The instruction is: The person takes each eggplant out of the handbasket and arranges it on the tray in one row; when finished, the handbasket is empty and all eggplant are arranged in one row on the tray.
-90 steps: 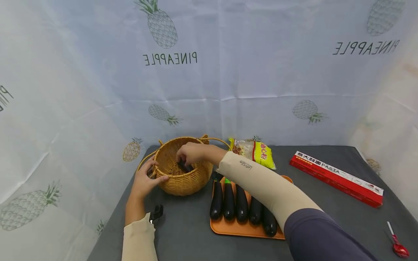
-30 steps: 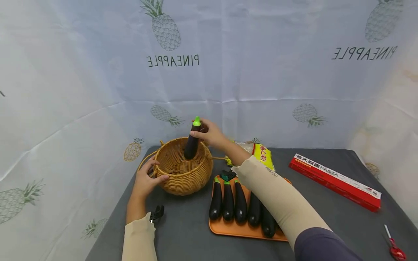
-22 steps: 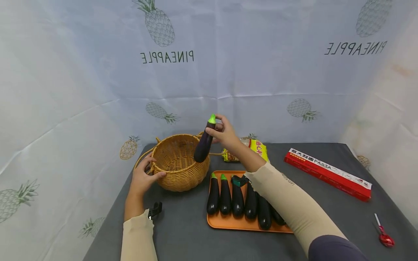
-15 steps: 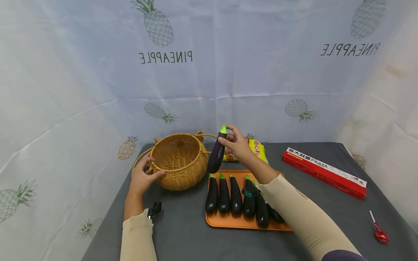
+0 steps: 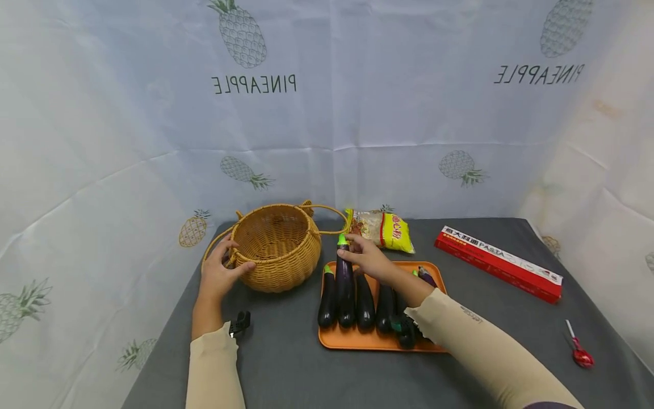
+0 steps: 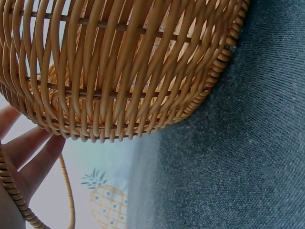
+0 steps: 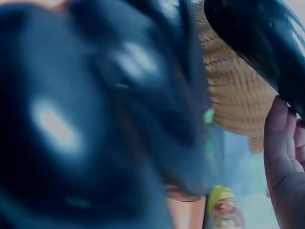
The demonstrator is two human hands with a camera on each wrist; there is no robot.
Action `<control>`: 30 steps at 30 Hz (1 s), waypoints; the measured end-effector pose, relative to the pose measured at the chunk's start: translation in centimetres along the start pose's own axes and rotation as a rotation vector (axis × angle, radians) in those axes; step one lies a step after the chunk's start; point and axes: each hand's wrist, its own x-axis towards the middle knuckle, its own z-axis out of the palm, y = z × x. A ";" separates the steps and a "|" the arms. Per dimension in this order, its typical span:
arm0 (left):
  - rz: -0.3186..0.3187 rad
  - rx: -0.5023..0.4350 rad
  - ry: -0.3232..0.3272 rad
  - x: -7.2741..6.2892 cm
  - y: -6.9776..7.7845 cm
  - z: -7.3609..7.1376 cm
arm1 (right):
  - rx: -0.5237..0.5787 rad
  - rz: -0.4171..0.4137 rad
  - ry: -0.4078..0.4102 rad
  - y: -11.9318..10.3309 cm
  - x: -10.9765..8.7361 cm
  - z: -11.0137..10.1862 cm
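In the head view my left hand [image 5: 218,277] holds the near left side of a round wicker basket [image 5: 281,271], thumb at the rim. The left wrist view has its fingers [image 6: 40,160] against the weave. No contents show in the basket. My right hand [image 5: 372,260] grips a dark eggplant [image 5: 345,287] near its green stem, low over an orange tray [image 5: 352,341]. Several other eggplants [image 5: 365,304] lie side by side on that tray, some partly hidden by my right forearm. The held eggplant [image 7: 259,38] also fills the upper right of the right wrist view.
Behind the tray lies a yellow food packet [image 5: 395,233]. To the right, a red pasta box [image 5: 498,264] sits at an angle, and a red lollipop [image 5: 581,355] is nearer the front. A pineapple-printed curtain [image 5: 388,113] closes off the back.
My right hand has lifted the eggplant out of the basket, carried it rightward, and lowered it to the tray. The left hand has stayed on the basket.
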 end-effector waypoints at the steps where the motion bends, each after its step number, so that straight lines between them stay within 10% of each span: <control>1: -0.002 0.002 0.003 0.0 -0.1 0.0 | -0.010 0.017 -0.014 0.3 0.0 0.2; 12: 0.009 0.002 0.014 -0.1 -0.2 0.3 | -0.172 0.181 -0.067 1.7 0.2 1.6; 30: -0.036 0.009 -0.016 -0.3 -0.5 0.7 | -0.308 0.187 -0.034 2.1 0.6 1.9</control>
